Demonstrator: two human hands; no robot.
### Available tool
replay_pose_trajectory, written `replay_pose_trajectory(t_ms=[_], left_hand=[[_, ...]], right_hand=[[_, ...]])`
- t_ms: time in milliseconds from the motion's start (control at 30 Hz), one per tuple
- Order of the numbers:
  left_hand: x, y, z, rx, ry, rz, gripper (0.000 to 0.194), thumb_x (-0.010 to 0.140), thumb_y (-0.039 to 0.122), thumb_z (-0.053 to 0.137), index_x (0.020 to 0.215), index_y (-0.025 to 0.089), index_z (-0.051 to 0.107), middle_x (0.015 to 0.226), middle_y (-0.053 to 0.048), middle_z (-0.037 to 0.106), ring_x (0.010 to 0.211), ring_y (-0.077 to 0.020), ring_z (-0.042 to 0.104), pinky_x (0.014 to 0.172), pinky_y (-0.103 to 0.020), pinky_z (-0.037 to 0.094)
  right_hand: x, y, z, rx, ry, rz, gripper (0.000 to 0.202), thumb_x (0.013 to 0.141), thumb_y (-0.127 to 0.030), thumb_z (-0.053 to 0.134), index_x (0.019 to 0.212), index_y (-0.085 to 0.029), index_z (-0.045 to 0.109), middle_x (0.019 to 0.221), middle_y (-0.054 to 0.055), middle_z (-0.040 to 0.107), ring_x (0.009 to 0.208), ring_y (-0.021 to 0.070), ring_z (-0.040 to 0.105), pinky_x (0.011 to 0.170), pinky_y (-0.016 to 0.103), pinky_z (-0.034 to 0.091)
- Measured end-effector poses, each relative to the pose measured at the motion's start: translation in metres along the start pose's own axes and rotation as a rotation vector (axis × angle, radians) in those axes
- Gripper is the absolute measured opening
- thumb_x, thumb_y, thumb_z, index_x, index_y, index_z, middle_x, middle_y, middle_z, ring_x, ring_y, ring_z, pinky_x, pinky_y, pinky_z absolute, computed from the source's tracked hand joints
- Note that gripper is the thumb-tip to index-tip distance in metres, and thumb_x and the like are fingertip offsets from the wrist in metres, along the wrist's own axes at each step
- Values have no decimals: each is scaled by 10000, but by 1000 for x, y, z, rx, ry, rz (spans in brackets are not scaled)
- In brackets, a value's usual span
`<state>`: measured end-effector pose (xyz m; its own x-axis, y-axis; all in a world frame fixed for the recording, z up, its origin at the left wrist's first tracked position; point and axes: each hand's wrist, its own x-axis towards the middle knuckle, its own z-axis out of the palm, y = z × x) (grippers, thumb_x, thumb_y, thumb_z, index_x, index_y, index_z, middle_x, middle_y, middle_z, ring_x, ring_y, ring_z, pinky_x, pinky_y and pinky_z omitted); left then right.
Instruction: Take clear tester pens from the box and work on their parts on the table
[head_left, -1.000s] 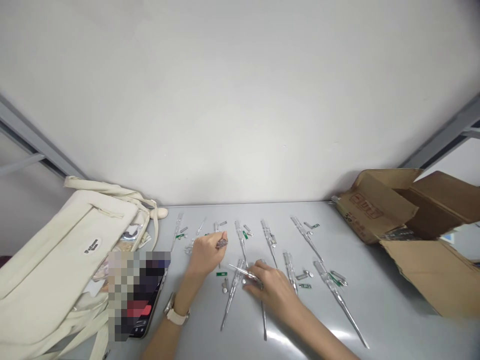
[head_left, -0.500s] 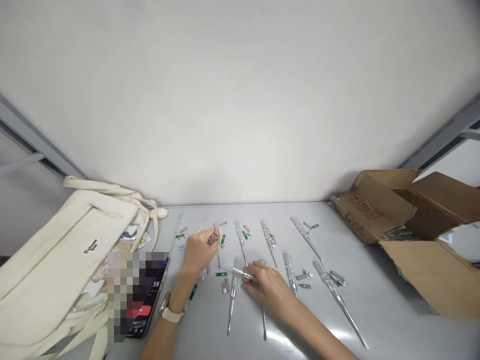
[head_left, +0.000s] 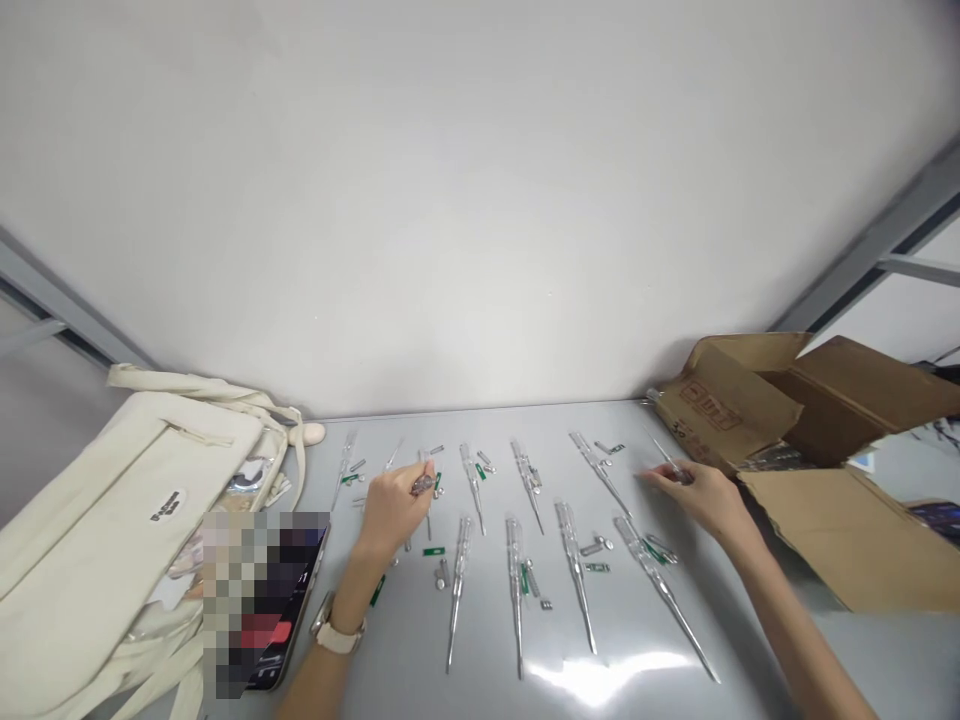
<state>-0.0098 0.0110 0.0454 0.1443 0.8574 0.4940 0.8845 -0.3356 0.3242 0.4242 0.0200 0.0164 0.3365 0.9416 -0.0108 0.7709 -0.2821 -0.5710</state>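
Observation:
My left hand [head_left: 394, 510] is closed in a pinch above the left part of the grey table [head_left: 615, 610]; what its fingers hold, if anything, is too small to name. My right hand [head_left: 697, 495], at the right beside the cardboard box, grips a clear-handled screwdriver [head_left: 664, 450] whose thin shaft points up and left. Several other clear screwdrivers lie in two rows, among them one near the front [head_left: 515, 590] and one at the front right [head_left: 664, 590]. Small green strips [head_left: 433, 551] and silver cylinders [head_left: 531, 580] lie beside them.
An open cardboard box [head_left: 705, 405] with clear items inside stands at the right. A cream bag [head_left: 112, 500] lies at the left, with a phone [head_left: 300, 590] near it. The white wall [head_left: 480, 220] rises behind the table.
My right hand has moved from the middle of the table to the right, carrying the screwdriver. My left hand stays nearly in place. The view has shifted slightly.

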Motion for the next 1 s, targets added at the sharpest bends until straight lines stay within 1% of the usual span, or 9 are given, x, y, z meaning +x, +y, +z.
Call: replay_pose_trajectory(t_ms=[133, 233, 333, 433, 500, 567, 733, 900, 1000], left_hand=[[-1, -2, 2, 2, -17, -4, 426, 945, 313, 436, 539, 187, 455, 478, 51, 379, 484, -98, 293, 535, -255, 244], [-1, -2, 3, 5, -28, -2, 429, 950, 327, 434, 545, 186, 452, 481, 52, 370, 489, -98, 291, 539, -253, 246], [-1, -2, 3, -3, -44, 6, 424, 951, 325, 435, 551, 184, 455, 483, 53, 369, 491, -97, 293, 540, -247, 248], [-1, -3, 3, -12, -46, 7, 416, 950, 315, 439, 556, 184, 460, 486, 53, 367, 495, -97, 287, 538, -243, 244], [-1, -3, 3, -17, -43, 11, 415, 948, 315, 442, 555, 184, 465, 484, 53, 364, 492, -98, 273, 533, -244, 240], [-2, -3, 3, -17, -41, 15, 419, 946, 316, 444, 550, 184, 470, 479, 52, 363, 487, -98, 262, 526, -246, 235], [-2, -2, 2, -10, -55, 16, 425, 945, 323, 433, 547, 184, 484, 479, 47, 368, 489, -100, 273, 522, -244, 235], [-1, -1, 3, -9, -63, 18, 426, 942, 325, 424, 546, 183, 491, 480, 43, 379, 489, -99, 283, 520, -246, 235], [-1, -1, 3, -14, -69, 23, 426, 943, 330, 424, 547, 184, 485, 479, 47, 371, 488, -99, 287, 519, -244, 233]], right_hand=[[3, 18, 1, -52, 24, 43, 393, 668, -579, 590, 678, -196, 676, 637, 85, 670, 616, 252, 621, 566, 313, 418], [-4, 8, 1, -134, 141, 76, 428, 746, -578, 526, 768, -189, 703, 679, 120, 687, 662, 286, 645, 590, 331, 429], [-3, -8, 3, -100, 226, 25, 492, 873, -497, 377, 982, -151, 709, 671, 128, 695, 692, 287, 672, 656, 346, 468], [5, -22, 12, -27, 172, -102, 482, 872, -302, 354, 1202, -92, 636, 911, 159, 744, 883, 274, 705, 832, 352, 501], [10, -28, 22, -59, 115, -182, 516, 831, -198, 361, 1275, -79, 596, 1222, 180, 665, 1102, 273, 652, 969, 363, 466], [10, -31, 35, -97, 53, -240, 545, 823, -145, 358, 1323, -103, 569, 1375, 157, 563, 1235, 264, 574, 1056, 375, 417], [-2, -30, 65, -132, -58, -273, 594, 820, -107, 381, 1402, -115, 501, 1427, 166, 506, 1371, 278, 421, 1129, 427, 346], [-16, -33, 83, -97, -45, -269, 721, 821, -95, 373, 1532, -168, 280, 1467, 156, 451, 1435, 272, 308, 1135, 460, 332], [-23, -40, 91, -100, -53, -250, 723, 823, -75, 359, 1532, -193, 284, 1472, 158, 430, 1443, 279, 286, 1134, 471, 319]])
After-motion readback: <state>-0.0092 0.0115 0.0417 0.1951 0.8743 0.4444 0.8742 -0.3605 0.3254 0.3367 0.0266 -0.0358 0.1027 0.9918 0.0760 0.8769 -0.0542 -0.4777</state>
